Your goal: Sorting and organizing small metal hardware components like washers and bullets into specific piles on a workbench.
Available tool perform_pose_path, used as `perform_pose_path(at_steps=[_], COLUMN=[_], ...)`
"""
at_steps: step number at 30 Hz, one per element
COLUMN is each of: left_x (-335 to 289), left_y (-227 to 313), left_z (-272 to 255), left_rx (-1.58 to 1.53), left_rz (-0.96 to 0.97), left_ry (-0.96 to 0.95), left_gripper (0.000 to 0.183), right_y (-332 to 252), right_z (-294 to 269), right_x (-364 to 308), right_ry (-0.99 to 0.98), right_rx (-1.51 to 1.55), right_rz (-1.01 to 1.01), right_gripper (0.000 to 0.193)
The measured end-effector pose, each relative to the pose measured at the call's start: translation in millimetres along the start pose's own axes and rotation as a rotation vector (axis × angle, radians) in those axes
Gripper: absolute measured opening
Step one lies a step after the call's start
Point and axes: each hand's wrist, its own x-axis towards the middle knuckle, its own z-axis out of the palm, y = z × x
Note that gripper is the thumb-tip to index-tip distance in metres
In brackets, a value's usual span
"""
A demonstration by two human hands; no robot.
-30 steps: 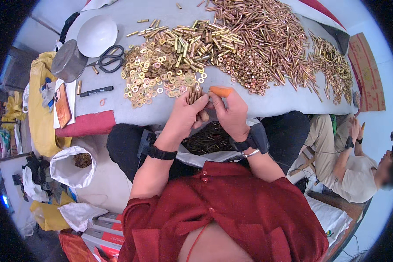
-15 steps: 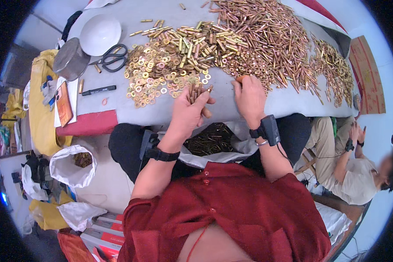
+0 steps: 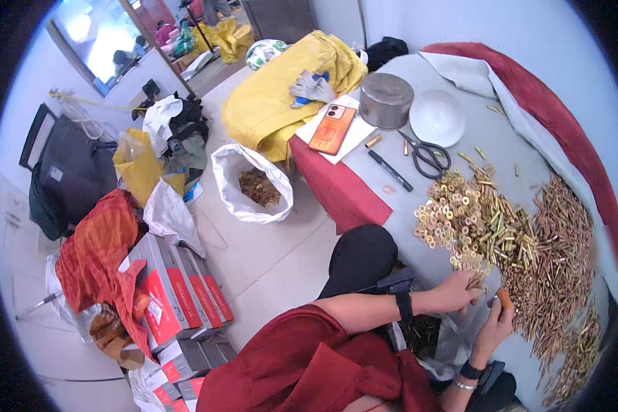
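At the table's near edge, my left hand [image 3: 454, 292] is closed around several slim brass-coloured metal tubes [image 3: 478, 280]. Their ends stick out past the fingers. Just right of it, my right hand [image 3: 493, 328] is closed, with an orange piece [image 3: 505, 299] at its fingertips. I cannot make out whether that is a finger cover or something held. Beyond the hands lie a heap of flat brass-coloured washers [image 3: 453, 213], a pile of short yellowish tubes [image 3: 505, 226] and a large spread of pinkish metal tubes [image 3: 559, 247].
Black scissors [image 3: 429, 159], a marker [image 3: 390, 170], an orange phone [image 3: 332, 129], a metal pot [image 3: 386, 101] and a white bowl [image 3: 437, 118] sit at the table's left end. A white sack [image 3: 226, 172] stands on the floor by stacked boxes [image 3: 165, 302]. Another sack with dark pieces [image 3: 420, 336] is below my hands.
The view has swung left, so table and hands appear farther right and more floor shows. My hands have come closer together, the right drawn back from the piles. The tubes stay in my left hand.
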Motion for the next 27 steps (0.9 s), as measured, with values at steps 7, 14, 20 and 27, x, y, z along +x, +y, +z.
perform_pose_path(at_steps=[7, 14, 20, 27], left_x=[1.0, 5.7, 3.1, -1.7], left_y=[16.7, 4.0, -5.2, 16.2], left_z=[-6.5, 1.1, 7.2, 2.8], left_rx=[0.051, 0.23, 0.328, 0.197], left_rz=[0.035, 0.117, 0.471, 0.265], left_ry=[-0.062, -0.051, 0.075, -0.106], left_gripper=[0.016, 0.022, 0.019, 0.019], right_y=[-21.7, -27.7, -28.3, -6.1], right_z=[11.1, 5.6, 6.0, -17.8], right_x=[-5.4, -8.0, -8.0, -4.6], right_ry=[-0.018, 0.003, 0.012, -0.069], right_rx=[0.193, 0.212, 0.239, 0.187], right_rz=[0.111, 0.185, 0.128, 0.037], right_gripper=[0.024, 0.025, 0.025, 0.025])
